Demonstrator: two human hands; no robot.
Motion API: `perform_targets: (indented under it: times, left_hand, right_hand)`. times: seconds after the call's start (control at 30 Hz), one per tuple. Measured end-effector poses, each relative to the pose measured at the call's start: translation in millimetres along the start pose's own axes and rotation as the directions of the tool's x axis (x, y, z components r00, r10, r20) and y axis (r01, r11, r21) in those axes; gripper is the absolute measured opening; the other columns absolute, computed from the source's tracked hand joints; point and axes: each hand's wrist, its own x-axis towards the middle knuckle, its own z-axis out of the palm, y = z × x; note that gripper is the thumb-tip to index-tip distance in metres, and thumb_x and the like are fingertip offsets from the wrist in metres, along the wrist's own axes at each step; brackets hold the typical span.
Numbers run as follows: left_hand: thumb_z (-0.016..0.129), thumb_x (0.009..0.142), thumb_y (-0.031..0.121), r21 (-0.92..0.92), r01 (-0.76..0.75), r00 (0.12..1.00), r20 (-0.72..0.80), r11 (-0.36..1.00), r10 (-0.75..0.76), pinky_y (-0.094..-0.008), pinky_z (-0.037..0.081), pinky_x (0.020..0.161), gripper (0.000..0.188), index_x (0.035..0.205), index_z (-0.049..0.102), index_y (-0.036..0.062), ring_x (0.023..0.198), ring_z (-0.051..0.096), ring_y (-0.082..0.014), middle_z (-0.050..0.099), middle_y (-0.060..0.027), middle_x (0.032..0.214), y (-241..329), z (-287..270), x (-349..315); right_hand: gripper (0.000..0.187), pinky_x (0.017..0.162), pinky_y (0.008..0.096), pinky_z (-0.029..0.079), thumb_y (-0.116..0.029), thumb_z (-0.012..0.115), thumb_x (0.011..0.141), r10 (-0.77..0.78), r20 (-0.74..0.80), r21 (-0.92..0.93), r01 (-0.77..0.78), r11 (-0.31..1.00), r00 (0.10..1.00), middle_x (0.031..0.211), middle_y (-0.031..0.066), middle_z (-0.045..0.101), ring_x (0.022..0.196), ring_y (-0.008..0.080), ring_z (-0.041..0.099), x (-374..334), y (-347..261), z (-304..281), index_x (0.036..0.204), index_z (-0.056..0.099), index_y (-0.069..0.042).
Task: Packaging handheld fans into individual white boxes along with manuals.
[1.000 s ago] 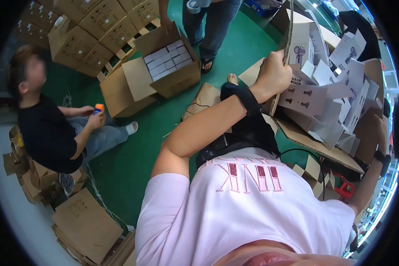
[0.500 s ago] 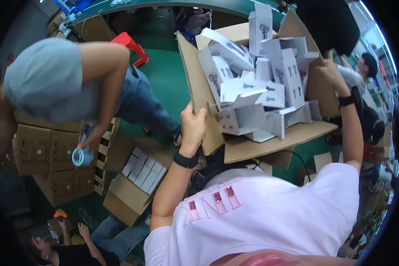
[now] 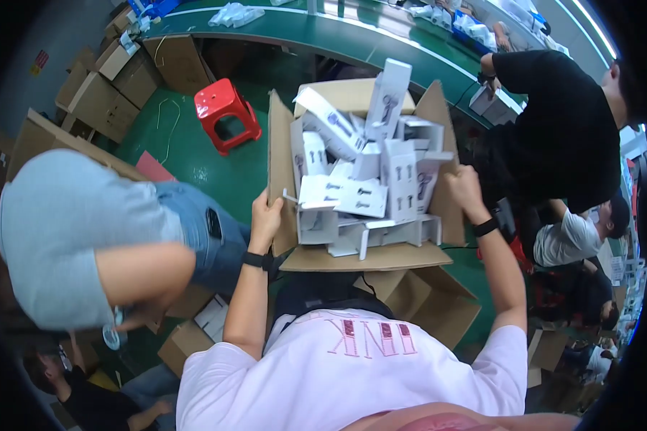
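Note:
Held up in front of me is a cardboard carton (image 3: 366,263) with its flaps spread open. It is heaped with white printed boxes (image 3: 343,195), several tilted and some with their ends open. My left hand (image 3: 267,221) is closed on the carton's left side, thumb up along the flap. On the right side my right hand (image 3: 464,189) grips the other flap. Both hands carry black wristbands, and the carton hides part of their fingers.
Beyond the carton runs a green workbench (image 3: 280,32) with plastic bags. A red stool (image 3: 226,115) stands far left. A person in grey-blue (image 3: 93,237) bends close on my left; one in black (image 3: 553,129) is at right. An open carton (image 3: 449,309) lies below mine.
The view has turned, so the carton now sits more squarely before me and farther left in the picture. More of the stool and bench shows. The person at left has bent lower.

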Motion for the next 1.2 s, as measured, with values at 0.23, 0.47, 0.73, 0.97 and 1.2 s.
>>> perform_targets:
  times: [0.23, 0.47, 0.73, 0.97, 1.2]
  left_hand:
    - [0.055, 0.085, 0.000, 0.073, 0.207, 0.972, -0.125, 0.976, -0.197, -0.0312, 0.044, 0.091, 0.038, 0.122, 0.053, -0.0088, 0.103, 0.060, -0.0213, 0.064, -0.0166, 0.112, 81, 64, 23]
    - [0.053, 0.087, 0.000, 0.109, 0.168, 0.980, -0.126, 0.980, -0.154, -0.0300, 0.044, 0.091, 0.037, 0.123, 0.052, -0.0070, 0.105, 0.059, -0.0199, 0.063, -0.0140, 0.116, 72, 128, 38]
    - [0.055, 0.089, 0.002, 0.119, 0.345, 0.934, -0.140, 0.931, -0.328, -0.0285, 0.045, 0.088, 0.038, 0.127, 0.053, -0.0004, 0.103, 0.058, -0.0157, 0.063, -0.0090, 0.116, 13, 153, 162]
    - [0.057, 0.087, 0.004, 0.187, 0.255, 0.967, -0.077, 0.949, -0.245, -0.0308, 0.046, 0.088, 0.040, 0.126, 0.054, 0.0003, 0.103, 0.062, -0.0199, 0.066, -0.0153, 0.111, -29, 163, 286]
    - [0.054, 0.084, 0.007, 0.360, 0.186, 0.968, 0.094, 0.914, -0.234, -0.0408, 0.045, 0.094, 0.047, 0.131, 0.050, 0.0074, 0.111, 0.056, -0.0381, 0.060, -0.0226, 0.117, -85, 161, 413]
  right_hand:
    - [0.026, 0.076, 0.0488, 0.048, -0.018, 0.058, 0.077, 0.042, 0.186, 0.082, -0.058, 0.995, 0.982, 0.085, 0.0300, 0.061, 0.085, 0.0456, 0.060, 104, 35, -41, 0.082, 0.064, 0.007]
    - [0.028, 0.073, 0.0487, 0.049, -0.019, 0.058, 0.077, 0.036, 0.219, 0.107, -0.061, 0.992, 0.975, 0.082, 0.0312, 0.060, 0.083, 0.0461, 0.060, 137, 98, -46, 0.080, 0.062, 0.009]
    - [0.026, 0.077, 0.0513, 0.049, -0.017, 0.054, 0.079, 0.050, 0.284, 0.085, -0.077, 0.993, 0.958, 0.084, 0.0319, 0.062, 0.084, 0.0476, 0.060, 233, 121, 29, 0.086, 0.065, 0.006]
    - [0.028, 0.076, 0.0500, 0.049, -0.021, 0.058, 0.081, 0.193, 0.270, 0.057, -0.216, 0.975, 0.943, 0.085, 0.0282, 0.063, 0.086, 0.0452, 0.061, 300, 142, 93, 0.088, 0.064, 0.004]
    - [0.025, 0.074, 0.0398, 0.050, -0.013, 0.059, 0.079, 0.577, 0.128, 0.138, -0.590, 0.795, 0.807, 0.089, 0.0233, 0.067, 0.084, 0.0329, 0.066, 345, 212, 199, 0.095, 0.064, 0.006]
